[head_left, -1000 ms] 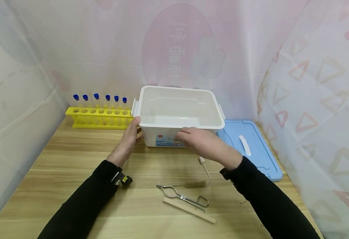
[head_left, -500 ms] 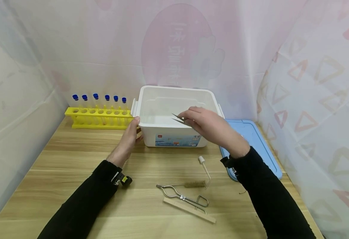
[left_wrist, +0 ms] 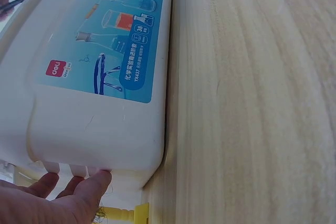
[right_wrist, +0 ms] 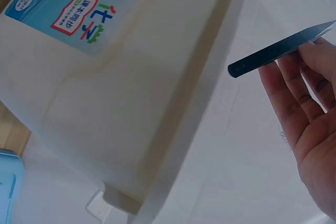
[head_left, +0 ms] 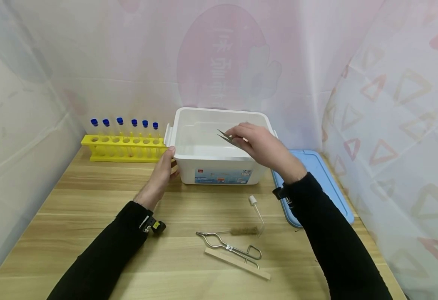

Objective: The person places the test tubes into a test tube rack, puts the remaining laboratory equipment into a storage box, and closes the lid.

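A white plastic storage box (head_left: 187,170) with a blue label stands at the back of the table, its top uncovered. My left hand (head_left: 160,177) holds its front left corner, thumb up at the rim. In the left wrist view, the fingertips (left_wrist: 97,183) of that hand press against the side wall below the rim. My right hand (head_left: 260,143) pinches a pair of dark, pointed tweezers (head_left: 227,138) over the box's opening. Their tips point left in the head view. The right wrist view shows the blunt joined end of the tweezers (right_wrist: 262,63) sticking out past the fingers.
A yellow rack (head_left: 85,141) with several blue-capped test tubes stands left of the box. The blue lid (head_left: 318,187) lies to the right. In front lie a bent tube with a white stopper (head_left: 253,200), a bristle brush (head_left: 243,231), metal crucible tongs (head_left: 229,247) and a wooden strip (head_left: 237,264).
My right hand has risen from in front of the box's label to above its opening, bringing the tweezers into sight. My left hand and the box have stayed in place.
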Demonstrator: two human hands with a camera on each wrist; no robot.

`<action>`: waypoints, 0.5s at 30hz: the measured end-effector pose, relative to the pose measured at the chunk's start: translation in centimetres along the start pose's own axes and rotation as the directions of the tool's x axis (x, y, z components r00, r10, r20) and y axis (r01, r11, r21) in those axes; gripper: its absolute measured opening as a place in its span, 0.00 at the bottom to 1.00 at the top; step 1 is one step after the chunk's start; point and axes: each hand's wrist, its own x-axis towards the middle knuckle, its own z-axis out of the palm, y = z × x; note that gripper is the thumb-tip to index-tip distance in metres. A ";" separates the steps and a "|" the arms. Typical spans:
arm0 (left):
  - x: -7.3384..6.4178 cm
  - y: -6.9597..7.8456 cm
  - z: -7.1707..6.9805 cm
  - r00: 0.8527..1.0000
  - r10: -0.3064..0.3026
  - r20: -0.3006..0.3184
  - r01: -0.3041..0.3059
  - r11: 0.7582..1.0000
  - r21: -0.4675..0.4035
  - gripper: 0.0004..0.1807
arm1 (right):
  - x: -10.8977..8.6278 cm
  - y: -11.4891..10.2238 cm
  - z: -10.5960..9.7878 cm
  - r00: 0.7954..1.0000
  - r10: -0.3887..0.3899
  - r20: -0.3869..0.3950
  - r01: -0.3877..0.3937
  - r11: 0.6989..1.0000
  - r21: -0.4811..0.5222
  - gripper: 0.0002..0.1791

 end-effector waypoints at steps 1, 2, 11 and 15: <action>0.0 0.0 0.0 1.000 -0.001 0.000 0.001 1.000 -0.002 0.50 | 0.1 0.2 0.2 1.000 0.010 0.009 -0.010 1.000 -0.003 0.14; 0.0 0.0 0.0 1.000 -0.002 0.001 0.002 1.000 -0.003 0.50 | 0.2 0.4 0.3 1.000 0.021 0.016 -0.021 1.000 -0.005 0.14; 0.1 -0.1 -0.1 1.000 0.003 -0.001 -0.003 1.000 0.000 0.50 | 1.7 2.0 2.0 0.992 0.096 0.080 -0.095 0.995 -0.023 0.14; 0.1 -0.1 0.0 1.000 0.004 0.000 -0.004 1.000 0.003 0.50 | 2.3 2.7 2.9 0.984 0.127 0.129 -0.124 0.992 -0.027 0.14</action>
